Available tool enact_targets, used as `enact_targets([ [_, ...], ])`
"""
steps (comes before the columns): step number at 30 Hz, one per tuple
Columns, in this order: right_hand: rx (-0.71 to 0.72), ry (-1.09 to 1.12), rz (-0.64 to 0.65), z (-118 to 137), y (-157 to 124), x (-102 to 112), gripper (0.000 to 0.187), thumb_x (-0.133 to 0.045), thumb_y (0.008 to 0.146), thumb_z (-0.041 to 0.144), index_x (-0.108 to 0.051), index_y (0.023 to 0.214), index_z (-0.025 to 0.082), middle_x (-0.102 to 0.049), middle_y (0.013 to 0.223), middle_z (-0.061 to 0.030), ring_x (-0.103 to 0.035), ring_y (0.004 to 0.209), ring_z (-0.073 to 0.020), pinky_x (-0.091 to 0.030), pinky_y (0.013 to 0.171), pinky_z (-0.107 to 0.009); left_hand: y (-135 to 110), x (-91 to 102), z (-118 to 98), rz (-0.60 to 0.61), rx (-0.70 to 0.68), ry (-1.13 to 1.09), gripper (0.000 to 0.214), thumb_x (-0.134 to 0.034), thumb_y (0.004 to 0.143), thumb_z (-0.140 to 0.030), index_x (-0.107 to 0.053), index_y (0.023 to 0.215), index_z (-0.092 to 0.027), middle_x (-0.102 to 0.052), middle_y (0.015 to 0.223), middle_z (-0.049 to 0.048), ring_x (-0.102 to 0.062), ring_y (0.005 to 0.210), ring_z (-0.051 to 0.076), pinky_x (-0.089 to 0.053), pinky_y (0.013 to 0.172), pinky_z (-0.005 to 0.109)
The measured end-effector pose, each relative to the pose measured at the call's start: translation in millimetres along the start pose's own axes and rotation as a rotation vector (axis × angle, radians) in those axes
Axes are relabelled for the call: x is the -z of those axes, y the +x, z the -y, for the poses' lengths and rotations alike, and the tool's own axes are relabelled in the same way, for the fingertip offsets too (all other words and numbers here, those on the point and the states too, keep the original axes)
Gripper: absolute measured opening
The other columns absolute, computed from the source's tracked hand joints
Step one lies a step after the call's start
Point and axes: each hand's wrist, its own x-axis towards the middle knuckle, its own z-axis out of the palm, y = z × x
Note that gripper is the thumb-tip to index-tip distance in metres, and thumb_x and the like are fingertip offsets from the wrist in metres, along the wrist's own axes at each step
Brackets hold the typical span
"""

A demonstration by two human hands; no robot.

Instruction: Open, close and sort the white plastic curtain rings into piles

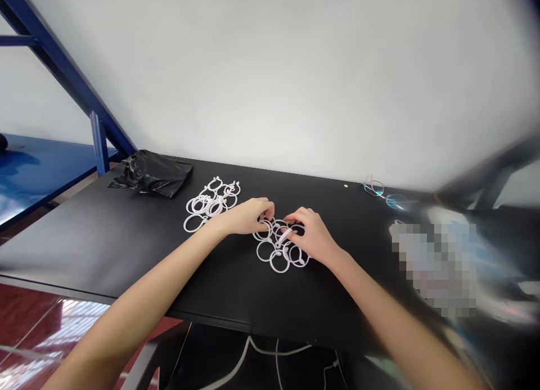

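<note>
I see the near white ring pile at the person's 12 o'clock on the black table; right hand at its 2, half open, thumb by a tilted ring, left hand at its 11, fingers curled, can't tell if either grips. Second ring pile at 10, glasses at 2, black bag farther at 10

Both forearms converge forward, left hand and right hand curled near each other, grip hard to tell.
</note>
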Motion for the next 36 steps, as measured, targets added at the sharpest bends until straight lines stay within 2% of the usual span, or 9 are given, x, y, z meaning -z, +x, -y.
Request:
enact_targets([
  [4,-0.047,-0.042,-0.011,1,3,-7,0.004,-0.063,0.082,0.018,-0.066,0.082,0.020,-0.063,0.092,-0.0056,-0.059,0.092,-0.0236,-0.045,0.084,-0.040,3,-13.0,-3,-0.080,0.122,0.075,0.023,-0.056,0.075,-0.015,-0.055,0.098,-0.017,-0.055,0.096,0.0048,-0.058,0.081,0.019,-0.046,0.071,0.030],
  [7,-0.053,-0.030,-0.026,-1,5,-6,0.007,-0.060,0.082,0.015,-0.063,0.078,0.020,-0.065,0.091,-0.0046,-0.058,0.089,-0.0230,-0.044,0.082,-0.039,5,-18.8,-2,-0.105,0.155,0.111,0.013,-0.050,0.078,-0.012,-0.056,0.088,-0.017,-0.054,0.094,0.0054,-0.057,0.080,0.019,-0.046,0.072,0.031],
  [10,-0.037,0.023,-0.072,-2,4,-4,0.009,-0.060,0.080,0.012,-0.063,0.079,0.020,-0.066,0.082,-0.0022,-0.059,0.082,-0.0217,-0.044,0.080,-0.039,5,-21.5,0,-0.191,0.073,0.072,0.019,-0.045,0.073,-0.002,-0.055,0.080,-0.018,-0.054,0.086,0.0032,-0.055,0.077,0.018,-0.045,0.070,0.030],
  [15,0.047,0.319,-0.352,3,-1,1,0.014,-0.059,0.078,0.008,-0.064,0.083,0.020,-0.064,0.084,-0.0019,-0.061,0.079,-0.0178,-0.048,0.076,-0.033,0,-16.4,-9,-0.335,-0.195,-0.262,0.018,-0.051,0.076,0.000,-0.057,0.078,-0.017,-0.058,0.083,0.0020,-0.057,0.078,0.015,-0.046,0.073,0.028],
  [18,0.022,0.554,-0.359,6,-5,7,0.009,-0.063,0.078,0.012,-0.065,0.081,0.020,-0.064,0.082,-0.0021,-0.063,0.077,-0.0174,-0.050,0.071,-0.032,-4,-13.0,-19,-0.399,-0.280,-0.436,0.010,-0.058,0.083,-0.010,-0.055,0.076,-0.016,-0.060,0.085,0.0031,-0.059,0.080,0.014,-0.047,0.076,0.028],
  [21,-0.078,0.725,-0.349,9,-8,11,0.006,-0.068,0.075,0.015,-0.066,0.078,0.020,-0.066,0.079,-0.0026,-0.064,0.071,-0.0170,-0.051,0.063,-0.030,-8,-14.1,-28,-0.412,-0.305,-0.474,0.017,-0.063,0.084,-0.016,-0.051,0.072,-0.017,-0.059,0.082,0.0022,-0.057,0.075,0.013,-0.047,0.071,0.027],
  [25,-0.003,0.643,-0.444,14,-14,9,0.011,-0.067,0.074,0.009,-0.067,0.075,0.020,-0.065,0.086,-0.0035,-0.064,0.081,-0.0185,-0.053,0.070,-0.032,-11,-23.4,-41,-0.465,-0.323,-0.447,0.029,-0.074,0.076,-0.024,-0.046,0.076,-0.018,-0.057,0.090,0.0042,-0.057,0.083,0.016,-0.048,0.075,0.031],
  [31,0.115,0.567,-0.438,23,-24,1,0.020,-0.062,0.076,0.003,-0.067,0.078,0.022,-0.064,0.088,-0.0024,-0.065,0.081,-0.0186,-0.054,0.072,-0.035,-13,-38.5,-50,-0.563,-0.216,-0.434,0.044,-0.069,0.074,-0.019,-0.046,0.111,-0.020,-0.052,0.116,0.0109,-0.054,0.108,0.023,-0.049,0.090,0.040],
  [36,0.197,0.562,-0.406,31,-27,3,0.016,-0.068,0.078,0.009,-0.068,0.084,0.024,-0.066,0.092,-0.0039,-0.066,0.085,-0.0207,-0.056,0.074,-0.037,-14,-38.4,-47,-0.537,-0.222,-0.356,0.035,-0.063,0.077,-0.017,-0.050,0.109,-0.020,-0.061,0.102,0.0058,-0.061,0.091,0.019,-0.051,0.081,0.034],
])
